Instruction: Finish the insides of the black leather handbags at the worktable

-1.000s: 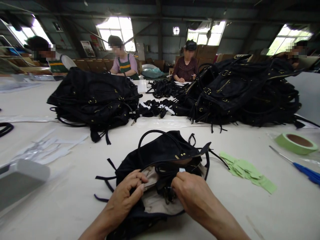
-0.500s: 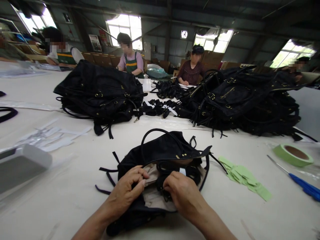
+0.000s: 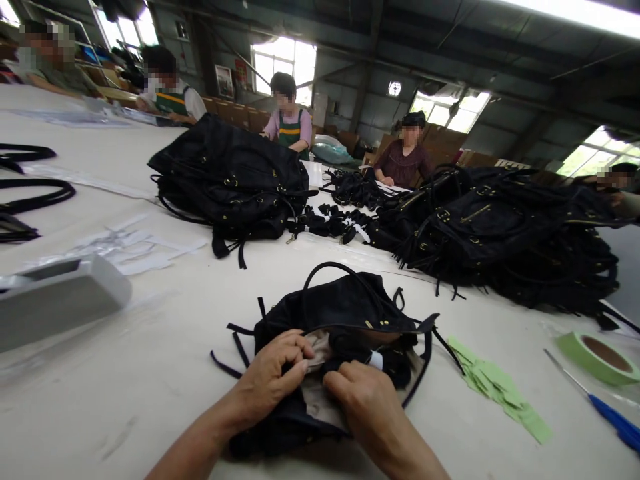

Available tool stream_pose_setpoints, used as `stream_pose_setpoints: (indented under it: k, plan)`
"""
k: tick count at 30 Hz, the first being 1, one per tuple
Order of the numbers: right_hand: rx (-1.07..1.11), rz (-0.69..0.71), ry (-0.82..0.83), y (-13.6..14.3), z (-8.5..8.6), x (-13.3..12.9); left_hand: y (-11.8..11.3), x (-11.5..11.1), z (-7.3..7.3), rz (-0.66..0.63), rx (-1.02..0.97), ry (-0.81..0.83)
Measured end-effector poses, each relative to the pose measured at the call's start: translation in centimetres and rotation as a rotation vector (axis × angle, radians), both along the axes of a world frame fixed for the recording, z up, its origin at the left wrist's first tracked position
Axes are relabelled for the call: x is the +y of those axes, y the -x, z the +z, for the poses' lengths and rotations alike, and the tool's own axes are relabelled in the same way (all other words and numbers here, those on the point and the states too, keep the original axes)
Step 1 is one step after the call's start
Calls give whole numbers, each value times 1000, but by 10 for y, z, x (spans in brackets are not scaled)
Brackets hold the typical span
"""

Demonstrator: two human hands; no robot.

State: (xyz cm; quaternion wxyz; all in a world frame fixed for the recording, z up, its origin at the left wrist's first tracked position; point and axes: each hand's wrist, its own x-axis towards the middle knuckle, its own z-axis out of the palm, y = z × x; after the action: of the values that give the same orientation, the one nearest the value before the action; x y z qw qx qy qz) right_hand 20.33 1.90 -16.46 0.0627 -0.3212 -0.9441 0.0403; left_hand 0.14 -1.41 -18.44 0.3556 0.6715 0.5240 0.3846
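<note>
A black handbag [image 3: 345,300] lies on the table in front of me, its mouth open towards me and its beige lining [image 3: 320,399] showing. My left hand [image 3: 280,363] is at the left side of the opening, thumb and fingers pinched on the edge of the lining. Inside the mouth, my right hand [image 3: 367,400] has its fingers curled against a bundled black strap [image 3: 350,343]; the fingertips are partly hidden. A white wrap [image 3: 376,361] shows on the bundle just beyond my knuckles. One round handle [image 3: 327,265] stands up at the back of the bag.
Black bags are piled at the back left [image 3: 230,177] and right [image 3: 490,227], with several bundled straps [image 3: 350,190] between. Green tape pieces [image 3: 500,390], a green tape roll [image 3: 597,357] and a blue-handled tool [image 3: 613,417] lie right. A grey dispenser-like object [image 3: 75,293] stands left. Co-workers sit beyond.
The view has shifted, so everything sits further right and mostly lower. My right hand has sunk slightly into the bag with its fingers curled; my left hand keeps its place on the lining.
</note>
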Motion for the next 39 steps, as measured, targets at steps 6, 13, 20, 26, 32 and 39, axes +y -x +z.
stream_pose_setpoints:
  k: [6, 13, 20, 26, 32, 39]
  plan:
    - [-102, 153, -221, 13, -1, -1, 1, 0, -2, -7, -23, -22]
    - [-140, 97, -389, 3, -4, -4, 2, 1, -5, -9, -61, -73]
    - [72, 135, -164, -14, 2, 14, 0, -3, -6, 19, -96, -144]
    - [87, 66, -56, -15, -8, 8, -4, -3, -10, 29, -29, -182]
    - [-38, 191, -381, -1, -10, 3, -6, -2, 6, 8, 173, -143]
    - [58, 276, -393, -7, -17, 17, -1, 2, 30, -4, 376, -54]
